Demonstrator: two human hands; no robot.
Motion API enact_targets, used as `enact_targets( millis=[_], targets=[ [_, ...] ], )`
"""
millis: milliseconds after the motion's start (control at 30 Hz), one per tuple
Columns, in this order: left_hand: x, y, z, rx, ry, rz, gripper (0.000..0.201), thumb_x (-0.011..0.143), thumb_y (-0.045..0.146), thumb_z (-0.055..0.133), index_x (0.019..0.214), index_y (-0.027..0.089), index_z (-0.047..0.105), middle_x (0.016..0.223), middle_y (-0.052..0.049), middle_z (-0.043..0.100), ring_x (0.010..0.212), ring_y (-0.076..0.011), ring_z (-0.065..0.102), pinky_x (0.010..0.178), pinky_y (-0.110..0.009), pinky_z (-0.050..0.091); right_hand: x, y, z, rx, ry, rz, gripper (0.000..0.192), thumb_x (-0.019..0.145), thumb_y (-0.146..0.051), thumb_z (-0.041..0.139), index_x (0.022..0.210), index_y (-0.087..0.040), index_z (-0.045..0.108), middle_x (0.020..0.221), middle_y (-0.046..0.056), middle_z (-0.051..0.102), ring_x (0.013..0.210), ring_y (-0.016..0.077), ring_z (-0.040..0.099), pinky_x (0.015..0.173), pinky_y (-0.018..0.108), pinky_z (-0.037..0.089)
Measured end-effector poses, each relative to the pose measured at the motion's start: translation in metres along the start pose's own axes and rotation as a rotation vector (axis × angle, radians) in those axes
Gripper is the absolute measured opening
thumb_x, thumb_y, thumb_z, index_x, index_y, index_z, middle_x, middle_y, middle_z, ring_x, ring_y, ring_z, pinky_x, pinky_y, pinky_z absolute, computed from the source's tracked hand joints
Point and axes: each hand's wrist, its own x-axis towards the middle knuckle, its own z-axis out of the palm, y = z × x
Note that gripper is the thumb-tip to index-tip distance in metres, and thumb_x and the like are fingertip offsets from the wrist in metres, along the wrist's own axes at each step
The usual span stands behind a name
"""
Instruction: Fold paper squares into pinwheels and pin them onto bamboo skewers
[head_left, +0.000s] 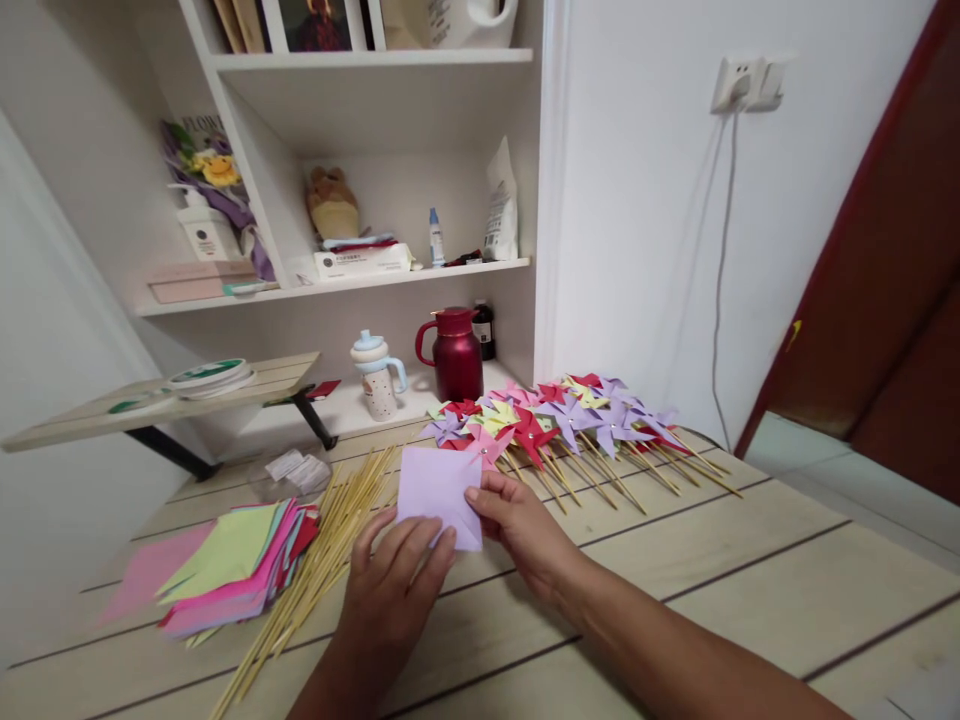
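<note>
A square sheet of lilac paper (437, 485) is held up over the table between both hands. My left hand (401, 570) grips its lower left part, fingers across the front. On the right edge, my right hand (510, 515) pinches the sheet with the thumb in front. Left of my hands lies a bundle of thin wooden sticks (330, 545), beside a stack of coloured paper sheets (225, 560). Behind and to the right, a pile of finished paper pinwheels (555, 420) on sticks covers part of the table.
The slatted wooden table (720, 560) stands against a white shelf unit (397, 280). A red thermos jug (457, 355) and a sippy cup (377, 380) stand at the back. A small raised wooden stand (285, 375) is at left, near a clear container (289, 470).
</note>
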Motion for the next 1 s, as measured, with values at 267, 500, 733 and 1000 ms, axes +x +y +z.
enact_targets(
  millis=[267, 500, 733, 1000],
  targets=[
    [-0.011, -0.007, -0.001, -0.243, 0.132, -0.702, 0.032, 0.093, 0.027, 0.046, 0.121, 0.022, 0.061, 0.116, -0.01, 0.056, 0.11, -0.0238, 0.054, 0.097, -0.04, 0.041, 0.009, 0.0, -0.015, -0.101, 0.02, -0.009, 0.032, 0.062, -0.04, 0.081, 0.074, -0.015, 0.065, 0.063, -0.003, 0.059, 0.055, 0.0099, 0.046, 0.055, 0.023, 0.035],
    [-0.012, -0.016, 0.001, -1.006, 0.39, -1.633, 0.042, 0.085, 0.052, 0.055, 0.111, 0.02, 0.062, 0.083, 0.001, 0.061, 0.065, -0.0103, 0.057, 0.056, -0.022, 0.045, 0.009, 0.001, -0.018, -0.206, -0.013, -0.04, 0.034, 0.067, -0.046, 0.078, 0.066, -0.017, 0.058, 0.056, -0.006, 0.046, 0.052, 0.0083, 0.033, 0.051, 0.023, 0.024],
    [-0.016, -0.018, 0.008, -1.402, 0.336, -1.748, 0.05, 0.083, 0.058, 0.057, 0.096, 0.012, 0.067, 0.064, 0.005, 0.05, 0.043, -0.0025, 0.036, 0.034, -0.014, 0.021, 0.008, -0.003, -0.017, -0.267, -0.048, -0.057, 0.035, 0.069, -0.049, 0.075, 0.068, -0.017, 0.06, 0.057, -0.006, 0.047, 0.053, 0.0093, 0.036, 0.054, 0.024, 0.026],
    [-0.01, -0.009, 0.004, -1.542, 0.071, -1.535, 0.044, 0.084, 0.057, 0.056, 0.089, 0.015, 0.063, 0.06, 0.007, 0.043, 0.041, -0.0026, 0.028, 0.036, -0.016, 0.016, 0.008, -0.001, -0.02, -0.314, -0.031, -0.069, 0.035, 0.07, -0.049, 0.075, 0.071, -0.017, 0.061, 0.06, -0.005, 0.048, 0.055, 0.0102, 0.037, 0.055, 0.025, 0.027]
  ],
)
